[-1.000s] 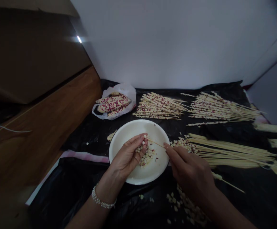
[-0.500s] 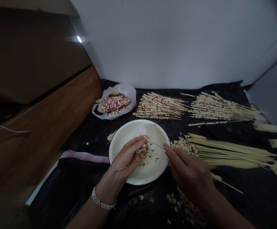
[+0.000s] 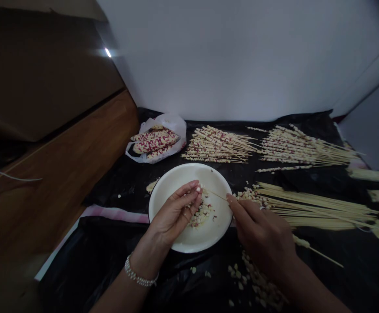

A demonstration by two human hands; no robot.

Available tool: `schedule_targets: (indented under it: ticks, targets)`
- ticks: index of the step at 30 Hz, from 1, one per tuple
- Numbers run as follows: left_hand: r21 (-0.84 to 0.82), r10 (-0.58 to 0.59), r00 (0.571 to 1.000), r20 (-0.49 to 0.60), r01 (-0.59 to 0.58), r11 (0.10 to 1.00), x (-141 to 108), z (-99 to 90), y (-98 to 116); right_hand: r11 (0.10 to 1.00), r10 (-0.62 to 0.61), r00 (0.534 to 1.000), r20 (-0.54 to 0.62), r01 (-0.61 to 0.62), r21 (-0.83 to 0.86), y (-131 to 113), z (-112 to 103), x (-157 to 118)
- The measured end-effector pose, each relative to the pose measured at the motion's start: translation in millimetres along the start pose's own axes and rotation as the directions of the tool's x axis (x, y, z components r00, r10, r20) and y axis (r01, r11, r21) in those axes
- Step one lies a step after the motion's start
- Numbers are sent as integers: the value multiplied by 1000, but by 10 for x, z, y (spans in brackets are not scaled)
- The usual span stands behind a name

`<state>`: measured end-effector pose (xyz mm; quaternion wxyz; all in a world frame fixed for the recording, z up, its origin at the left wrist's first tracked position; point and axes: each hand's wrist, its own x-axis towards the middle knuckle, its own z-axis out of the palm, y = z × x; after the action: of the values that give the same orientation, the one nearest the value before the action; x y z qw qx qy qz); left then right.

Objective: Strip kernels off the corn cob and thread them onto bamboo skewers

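My left hand (image 3: 175, 211) is over the white bowl (image 3: 165, 232), pinching a pale corn kernel (image 3: 198, 189) between thumb and fingertips. Against that kernel lies the tip of a thin wooden skewer (image 3: 214, 194). My right hand (image 3: 263, 230), closed around the skewer, is at the bowl's right rim. Beyond this hand a stick with pale kernels strung on it (image 3: 302, 241) sticks out to the lower right; it looks like the same skewer, its middle hidden by the hand. Loose kernels (image 3: 204, 213) with some dark red bits lie in the bowl.
A plastic bag (image 3: 173, 121) holds speckled corn cobs (image 3: 155, 141). Kernel-strung skewers lie in two piles, one in the middle (image 3: 218, 143) and one at right (image 3: 290, 145). Bare skewers (image 3: 320, 208) lie right of the bowl, beside loose kernels (image 3: 250, 195). Black plastic sheeting (image 3: 111, 248) covers the surface.
My right hand has shifted slightly right, and the kernel-strung end of the skewer has slid right with it. My left fingertips have tilted up a little, showing the kernel more clearly.
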<state>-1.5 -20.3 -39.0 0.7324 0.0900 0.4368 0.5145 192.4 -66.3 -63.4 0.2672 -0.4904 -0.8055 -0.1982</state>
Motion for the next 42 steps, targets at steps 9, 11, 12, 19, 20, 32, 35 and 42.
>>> schedule_targets:
  ticks: [9, 11, 12, 19, 20, 32, 35, 42]
  targets:
    - [-9, -9, 1000, 18, 9, 1000, -15, -3, -16, 994, -21, 999, 38, 25, -102, -28, -14, -2]
    - [3, -8, 1000, 16, 8, 1000, -7, -5, -25, 992, -48, 998, 48, 53, -117, -36, -29, 13]
    - [9, -4, 1000, 15, 3, 1000, -2, -6, -27, 991, -68, 997, 46, 73, -113, -37, -37, 21]
    - [-15, 26, 999, -28, -27, 1000, 18, -22, -2, 995, -78, 996, -32, 76, -62, 21, -32, 22]
    - [-17, 16, 1000, -25, -17, 1000, 17, -24, 0, 997, -61, 997, -39, 59, -52, 27, -26, 16]
    - [5, -25, 999, 38, 25, 1000, -33, -15, -22, 997, -5, 1000, -19, 4, -74, -13, -15, -1]
    - [31, -25, 998, 66, 23, 999, -44, -21, -32, 989, 0, 999, 40, 6, -145, -21, -29, 16]
    - [15, 55, 998, -33, -54, 998, 4, -1, -21, 991, -111, 994, -14, 110, -73, -19, -63, 46]
